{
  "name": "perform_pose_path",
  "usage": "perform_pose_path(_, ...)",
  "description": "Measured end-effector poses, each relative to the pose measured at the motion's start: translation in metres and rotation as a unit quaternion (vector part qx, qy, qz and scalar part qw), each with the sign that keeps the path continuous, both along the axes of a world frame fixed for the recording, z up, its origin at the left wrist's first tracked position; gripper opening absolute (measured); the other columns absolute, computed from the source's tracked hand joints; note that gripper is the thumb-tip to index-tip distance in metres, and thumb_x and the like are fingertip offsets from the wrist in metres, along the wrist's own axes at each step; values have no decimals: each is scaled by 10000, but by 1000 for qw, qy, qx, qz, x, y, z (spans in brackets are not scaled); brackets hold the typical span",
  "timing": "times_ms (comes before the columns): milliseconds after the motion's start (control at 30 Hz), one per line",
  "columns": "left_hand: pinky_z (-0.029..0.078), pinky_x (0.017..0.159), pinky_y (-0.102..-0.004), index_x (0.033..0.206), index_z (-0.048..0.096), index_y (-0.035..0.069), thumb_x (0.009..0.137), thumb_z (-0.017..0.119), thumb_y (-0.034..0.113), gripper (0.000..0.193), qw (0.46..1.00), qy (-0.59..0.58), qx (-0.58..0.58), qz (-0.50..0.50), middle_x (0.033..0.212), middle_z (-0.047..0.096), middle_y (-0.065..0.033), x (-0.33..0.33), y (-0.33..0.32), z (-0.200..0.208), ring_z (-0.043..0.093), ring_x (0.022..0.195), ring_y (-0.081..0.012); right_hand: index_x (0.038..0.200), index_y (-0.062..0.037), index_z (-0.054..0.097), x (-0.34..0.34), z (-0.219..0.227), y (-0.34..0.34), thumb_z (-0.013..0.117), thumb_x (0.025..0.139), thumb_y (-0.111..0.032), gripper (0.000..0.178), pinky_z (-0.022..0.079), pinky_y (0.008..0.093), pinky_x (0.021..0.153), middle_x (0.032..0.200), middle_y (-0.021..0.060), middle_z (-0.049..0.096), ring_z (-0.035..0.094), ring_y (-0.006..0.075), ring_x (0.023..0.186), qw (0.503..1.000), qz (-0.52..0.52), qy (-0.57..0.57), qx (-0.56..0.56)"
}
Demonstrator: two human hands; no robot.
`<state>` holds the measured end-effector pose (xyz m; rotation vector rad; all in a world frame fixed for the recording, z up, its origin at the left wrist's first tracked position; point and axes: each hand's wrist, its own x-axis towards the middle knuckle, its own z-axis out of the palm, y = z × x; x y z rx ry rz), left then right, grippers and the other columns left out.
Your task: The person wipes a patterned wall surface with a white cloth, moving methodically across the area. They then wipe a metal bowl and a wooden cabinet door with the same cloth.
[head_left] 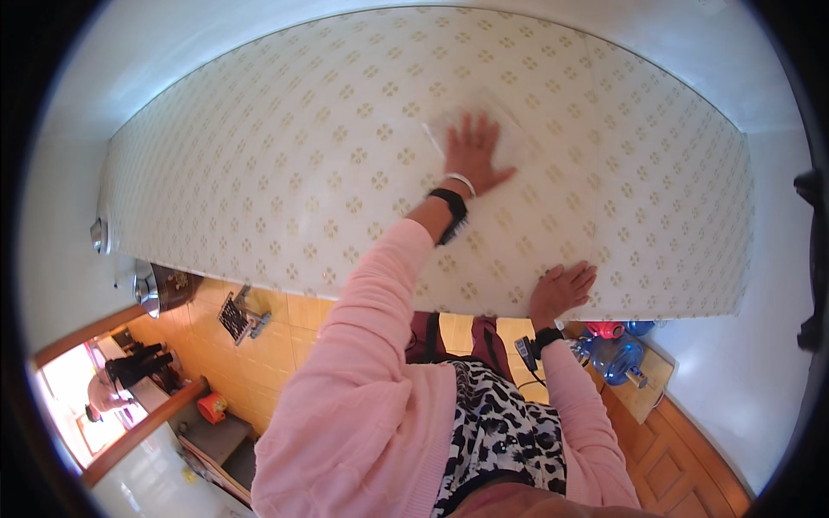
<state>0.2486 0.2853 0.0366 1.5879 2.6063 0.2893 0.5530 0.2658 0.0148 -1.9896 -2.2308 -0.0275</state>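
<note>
My left hand (475, 151) lies palm down with its fingers spread, far out over a broad pale surface (328, 164) patterned with small gold clovers. Beneath its palm is a thin whitish square sheet (511, 131), blurred and mostly see-through; whether it is cloth or plastic I cannot tell. Close to the near edge, my right hand (563, 289) rests flat on the same patterned surface, its fingers stretched out to the right and nothing in them. Both wrists wear black bands; the left one also has a white bracelet.
Beyond the right part of the near edge stand a blue water jug (617, 358) and a red object (604, 330). A wooden door (682, 457) is at lower right. Metal pots (147, 289) and a black rack (233, 318) are lower left, with another person (108, 393) past a doorway.
</note>
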Motion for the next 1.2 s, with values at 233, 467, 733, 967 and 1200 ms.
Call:
perform_pose_path(233,142,1150,-563,1506,268,87,917,476,546,775,986,-163,37,-17,1582,195,-161,179,-59,9,132,1465,-368,1450,-9,321,19,6,3,483,928,-324,631,221,627,1070,1553,232,219,203,387,1437,992,67,89,-66)
perform_pose_path(467,227,1134,-518,1417,396,36,897,599,195,580,915,-119,279,267,1467,389,-206,143,-161,-6,264,1410,-393,1400,-43,414,25,47,45,592,877,-259,594,239,620,1055,1522,191,289,258,412,1390,908,356,215,51)
perform_pose_path(733,211,1139,-513,1401,400,43,893,536,275,575,891,53,85,443,1518,334,-146,148,-204,-26,243,1420,-386,1339,-209,534,-64,36,10,622,851,-402,532,227,667,1052,1500,100,369,228,331,1425,892,438,107,-28)
perform_pose_path(967,211,1136,-510,1398,407,69,895,501,285,555,888,70,54,451,1525,329,-128,145,-199,-19,246,1420,-374,1315,-234,567,26,34,9,590,874,-292,445,204,597,1094,1477,5,421,256,290,1428,811,568,128,-51)
perform_pose_path(1200,217,1133,-496,1413,376,78,906,481,292,561,891,79,44,446,1522,331,-123,145,-199,-20,263,1408,-375,1468,-270,382,149,0,130,461,947,-383,539,156,582,1117,1565,-5,291,192,264,1461,926,310,209,-59)
